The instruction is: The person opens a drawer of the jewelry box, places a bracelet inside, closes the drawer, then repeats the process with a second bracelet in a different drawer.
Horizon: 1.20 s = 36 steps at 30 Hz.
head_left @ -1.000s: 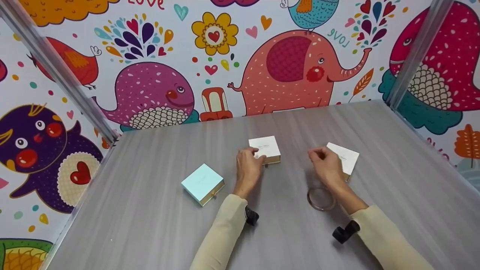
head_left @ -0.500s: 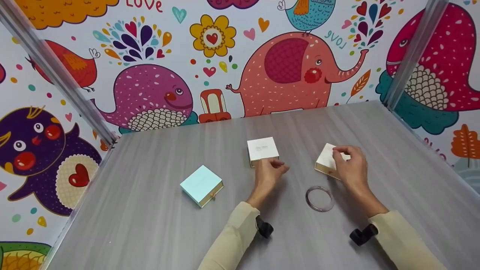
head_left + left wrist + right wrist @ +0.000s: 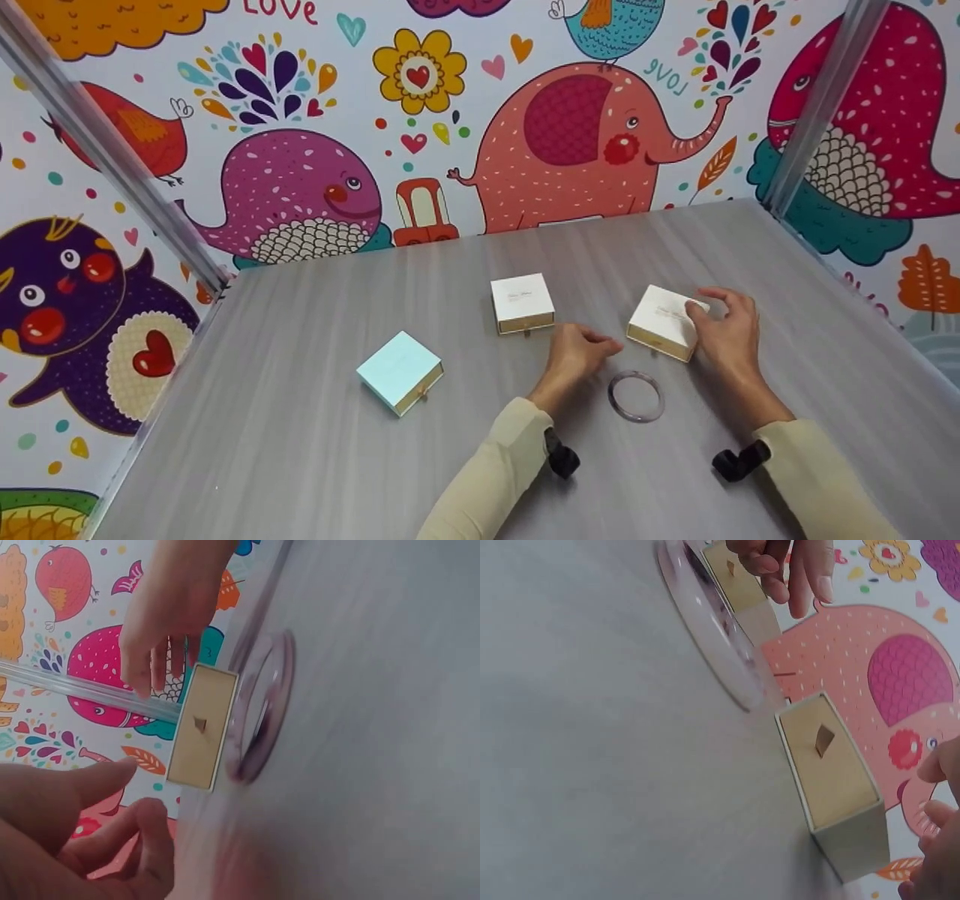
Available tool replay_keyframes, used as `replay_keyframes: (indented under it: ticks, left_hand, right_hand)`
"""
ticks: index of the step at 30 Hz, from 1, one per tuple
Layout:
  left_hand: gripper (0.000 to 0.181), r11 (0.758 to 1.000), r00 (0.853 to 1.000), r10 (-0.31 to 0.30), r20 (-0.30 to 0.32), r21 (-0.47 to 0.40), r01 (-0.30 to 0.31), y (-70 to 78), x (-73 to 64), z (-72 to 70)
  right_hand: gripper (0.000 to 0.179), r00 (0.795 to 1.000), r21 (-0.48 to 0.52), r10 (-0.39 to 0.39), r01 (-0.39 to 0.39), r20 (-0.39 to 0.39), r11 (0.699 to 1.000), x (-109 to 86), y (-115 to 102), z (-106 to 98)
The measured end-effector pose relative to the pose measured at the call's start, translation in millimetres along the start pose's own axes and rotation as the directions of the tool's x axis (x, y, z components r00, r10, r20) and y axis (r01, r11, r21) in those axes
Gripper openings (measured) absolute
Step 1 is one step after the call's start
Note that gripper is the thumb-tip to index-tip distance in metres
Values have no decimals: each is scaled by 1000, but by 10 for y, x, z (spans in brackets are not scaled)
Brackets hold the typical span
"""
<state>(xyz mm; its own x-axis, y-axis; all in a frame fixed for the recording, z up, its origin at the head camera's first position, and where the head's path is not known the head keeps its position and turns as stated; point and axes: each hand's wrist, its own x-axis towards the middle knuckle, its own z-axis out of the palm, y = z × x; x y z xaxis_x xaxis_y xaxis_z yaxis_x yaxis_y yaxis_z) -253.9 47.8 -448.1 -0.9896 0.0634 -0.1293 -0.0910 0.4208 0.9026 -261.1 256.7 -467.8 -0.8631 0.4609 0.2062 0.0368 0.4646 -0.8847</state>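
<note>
My right hand is at the right side of a white square box with gold drawer front, its thumb over the box's corner. In the right wrist view the fingers stand beside that box, curled round nothing. My left hand hovers left of a translucent pale-purple bangle, fingers loosely bent and holding nothing. The bangle lies flat on the table in front of the box, whose small ribbon tab faces me.
A second white box sits at the table's middle, behind my left hand. Farther left, a light-blue box stands turned at an angle. Cartoon-printed walls border the grey table at the back and sides.
My left hand has moved right, away from the middle box toward the bangle. My right hand has shifted right, and the right box has turned so its gold front faces me.
</note>
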Motion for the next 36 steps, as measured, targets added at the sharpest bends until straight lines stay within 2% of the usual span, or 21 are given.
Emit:
replay_keyframes:
  ticks: [8, 12, 15, 19, 22, 36]
  left_hand:
    - [14, 999, 1000, -3, -25, 42, 4, 62, 12, 235]
    - [14, 999, 999, -24, -43, 39, 26, 84, 24, 331]
    - [16, 999, 998, -39, -55, 29, 40, 108, 34, 384]
    - [16, 999, 996, -48, -70, 13, 49, 136, 58, 433]
    - [17, 999, 996, -50, -77, 2, 50, 144, 77, 458]
    - [29, 993, 992, -104, -70, -54, 101, 151, 156, 561]
  right_hand:
    - [48, 995, 32, 27, -30, 96, 999, 48, 87, -1]
    - [51, 988, 55, 47, -56, 149, 997, 64, 119, -9]
    - [54, 979, 54, 97, -108, 177, 993, 80, 137, -29]
    - [59, 958, 35, 191, -203, 214, 978, 99, 158, -48]
    - [62, 946, 31, 231, -244, 226, 969, 110, 173, -53]
    - [68, 938, 27, 225, -240, 265, 970, 137, 203, -66]
